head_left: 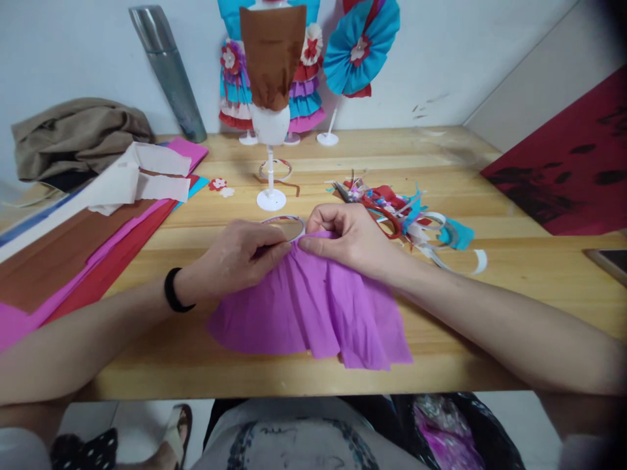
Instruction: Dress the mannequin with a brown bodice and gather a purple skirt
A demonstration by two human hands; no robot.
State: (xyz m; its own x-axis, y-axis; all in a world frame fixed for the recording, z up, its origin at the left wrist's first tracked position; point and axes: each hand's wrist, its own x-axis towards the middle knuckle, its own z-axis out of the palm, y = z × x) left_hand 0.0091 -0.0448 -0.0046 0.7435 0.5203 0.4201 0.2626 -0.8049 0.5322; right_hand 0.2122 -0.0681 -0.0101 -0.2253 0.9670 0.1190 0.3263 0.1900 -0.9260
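Note:
A purple sheet of crepe paper (304, 307), gathered in folds along its top edge, spreads over the table in front of me. My left hand (245, 254) has thumb and forefinger pinched at the left end of that gathered edge. My right hand (347, 238) pinches the same edge a little to the right, thumb in front, fingers curled behind. A thin pale ring (296, 220) with a printed band rises just behind my fingertips, touching or nearly touching the paper's top. How the ring meets the paper is hidden by my fingers.
A small white stand with brown paper (273, 55) stands ahead, before ruffled paper dresses and a blue paper fan (362, 49). Scissors (392, 222) lie among paper scraps at right. Stacked coloured paper (63, 267), a cloth (81, 134) and a bottle (171, 78) are left.

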